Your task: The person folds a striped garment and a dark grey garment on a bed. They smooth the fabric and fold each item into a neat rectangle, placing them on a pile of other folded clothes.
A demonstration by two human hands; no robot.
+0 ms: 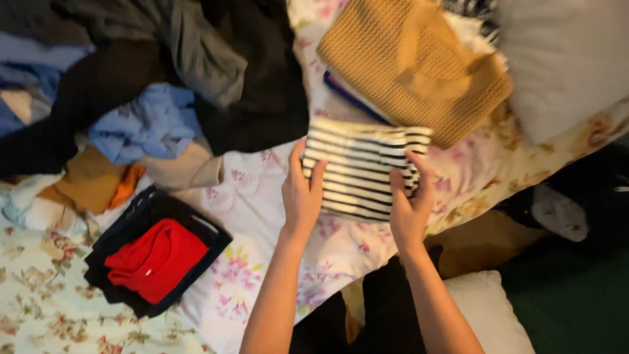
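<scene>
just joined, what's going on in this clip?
A person has both hands on a folded black-and-white striped garment lying on a floral bedsheet: the left hand is flat on its left edge, and the right hand grips its right edge. A folded mustard knit sweater sits just beyond it. A folded red top on a dark garment lies to the left, below a heap of unfolded clothes.
</scene>
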